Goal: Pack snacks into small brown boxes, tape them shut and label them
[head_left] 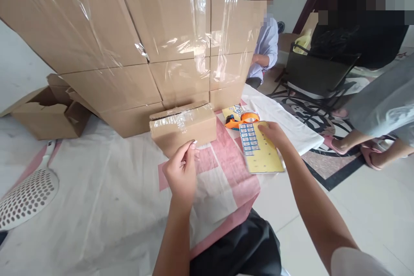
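My right hand [274, 134] grips the top right corner of a yellow sticker sheet [264, 158], its thumb on the front. Rows of blue-edged labels cover the sheet's upper left part; the rest is bare yellow backing with small dark marks. In front of a small cardboard box [186, 127], my left hand [183, 170] is closed in a pinch. A tiny pale bit shows at its fingertips, too small to name. The small box has clear tape along its top and lies apart from that hand. An orange tape dispenser [241, 123] rests just behind the sheet.
Stacked taped cartons [181, 34] form a wall behind the small box. An opened carton [45, 116] and a white perforated plastic piece [29, 194] are at the left. Across the table sits a person [267, 47]; another person's legs [381, 108] are right, near a dark chair [318, 73].
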`<state>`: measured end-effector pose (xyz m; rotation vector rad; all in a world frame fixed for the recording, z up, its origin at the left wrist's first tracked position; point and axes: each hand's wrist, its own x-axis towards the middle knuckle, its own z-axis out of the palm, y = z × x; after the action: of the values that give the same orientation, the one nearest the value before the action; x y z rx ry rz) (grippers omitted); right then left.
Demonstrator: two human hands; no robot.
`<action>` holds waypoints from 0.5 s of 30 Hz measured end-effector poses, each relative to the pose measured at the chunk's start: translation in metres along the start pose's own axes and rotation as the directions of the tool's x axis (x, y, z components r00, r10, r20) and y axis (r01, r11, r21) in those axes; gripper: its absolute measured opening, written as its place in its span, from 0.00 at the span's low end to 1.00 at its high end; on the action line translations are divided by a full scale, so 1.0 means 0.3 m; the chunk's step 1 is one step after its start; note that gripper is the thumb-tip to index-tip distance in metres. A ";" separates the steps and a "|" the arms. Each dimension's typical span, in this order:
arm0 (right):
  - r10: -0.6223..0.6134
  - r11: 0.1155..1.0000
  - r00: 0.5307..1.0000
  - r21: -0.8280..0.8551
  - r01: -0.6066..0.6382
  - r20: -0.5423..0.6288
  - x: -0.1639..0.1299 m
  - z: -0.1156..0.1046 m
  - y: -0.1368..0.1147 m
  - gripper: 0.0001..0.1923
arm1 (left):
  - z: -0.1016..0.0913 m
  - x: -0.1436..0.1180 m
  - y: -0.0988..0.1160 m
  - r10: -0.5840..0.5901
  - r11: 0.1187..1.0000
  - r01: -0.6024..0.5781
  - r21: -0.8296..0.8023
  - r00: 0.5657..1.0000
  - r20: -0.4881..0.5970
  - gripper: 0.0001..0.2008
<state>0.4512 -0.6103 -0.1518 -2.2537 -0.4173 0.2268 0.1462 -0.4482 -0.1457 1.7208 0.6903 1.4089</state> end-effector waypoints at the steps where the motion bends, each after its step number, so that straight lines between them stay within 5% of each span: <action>1: -0.008 0.999 0.999 -0.034 0.006 -0.040 0.047 -0.002 0.008 0.14 | 0.000 0.004 0.000 -0.031 0.999 0.031 -0.020 1.000 -0.001 0.10; 4: -0.061 0.992 0.988 -0.122 0.044 -0.142 0.116 0.024 0.035 0.21 | 0.000 0.012 -0.004 -0.089 0.995 0.088 -0.056 0.996 -0.008 0.10; 10: -0.114 0.986 0.963 -0.146 0.080 -0.244 0.138 0.098 0.082 0.15 | -0.019 0.018 -0.032 -0.140 0.986 0.152 -0.068 0.977 0.159 0.14; 15: -0.123 0.988 0.966 -0.118 0.097 -0.230 0.235 0.107 0.084 0.16 | 0.008 0.049 -0.042 -0.235 0.970 0.240 -0.048 0.968 0.090 0.15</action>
<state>0.5128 -0.5773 -0.1938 -2.3182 -0.4336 -0.1242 0.1529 -0.4302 -0.1486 1.5844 0.7732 1.1737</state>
